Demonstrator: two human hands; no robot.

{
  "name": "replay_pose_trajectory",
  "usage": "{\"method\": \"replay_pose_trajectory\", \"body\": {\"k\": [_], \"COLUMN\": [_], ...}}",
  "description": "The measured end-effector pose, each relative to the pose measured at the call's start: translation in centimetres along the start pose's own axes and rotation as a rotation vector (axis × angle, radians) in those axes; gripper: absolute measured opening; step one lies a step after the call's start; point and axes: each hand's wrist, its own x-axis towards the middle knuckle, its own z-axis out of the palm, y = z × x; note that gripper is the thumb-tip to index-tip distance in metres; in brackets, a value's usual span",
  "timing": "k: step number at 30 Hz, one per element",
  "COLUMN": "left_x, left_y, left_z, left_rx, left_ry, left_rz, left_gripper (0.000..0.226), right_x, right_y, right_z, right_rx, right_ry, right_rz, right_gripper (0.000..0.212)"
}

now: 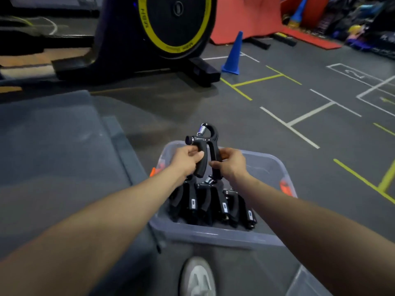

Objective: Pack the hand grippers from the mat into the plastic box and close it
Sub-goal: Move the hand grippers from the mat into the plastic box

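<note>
Grey gym floor (pixel 277 107) marked with white and yellow lines, far beyond both hands. Further back, to the left of them, exercise machine with a yellow-ringed black wheel (pixel 175 24); blue cone (pixel 234 54) beside its foot, red mats (pixel 245 16) behind. Grey mat (pixel 53 150) spread to the left of the left forearm.

Directly under both hands, clear plastic box (pixel 213 233), open on top, orange latches (pixel 285 186) at its sides. Inside, below the wrists, packed hand grippers (pixel 213 204), black, standing in a row, handles down toward the near wall. Exact count hard to tell.

Raised above the box between the hands, one black hand gripper (pixel 204 146), spring and loop upward, handles downward. Left hand (pixel 186 160) curled round the left handle, thumb across it. Right hand (pixel 232 165) pinching the right handle, fingers wrapped behind it. Hands close together, only the gripper between.

Near the bottom edge, below both forearms, tip of a grey shoe (pixel 197 276). At lower right, under the right forearm, part of a clear plastic piece (pixel 310 283), too cut off to identify.
</note>
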Motion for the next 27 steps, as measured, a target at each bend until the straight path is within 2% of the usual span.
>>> {"method": "replay_pose_trajectory", "body": {"k": [5,9,16,19,27], "left_x": [-0.1,0.5,2.6,3.4,3.6], "left_y": [-3.3,-5.9,-10.1,-11.4,-11.6], "left_z": [5.3,7.5,8.9,8.5,8.5], "left_rx": [0.383,0.759,1.284,1.361,1.331], "left_ry": [-0.207,-0.254,-0.365,-0.417,-0.446], "left_rz": [0.059,0.118,0.134,0.079,0.015], "left_gripper": [0.049,0.064,0.094,0.101,0.104], "right_x": [1.2,1.6,2.7,3.3,3.1], "right_y": [5.9,9.9,15.0,16.2,17.7], "right_z": [-5.2,-7.3,-6.8,-6.0,-5.4], "right_rx": [-0.077,-0.128,-0.194,-0.208,-0.197], "right_ry": [0.12,0.138,0.117,0.102,0.105], "right_rz": [0.172,0.33,0.509,0.528,0.509], "right_gripper": [0.025,0.016,0.021,0.023,0.028]}}
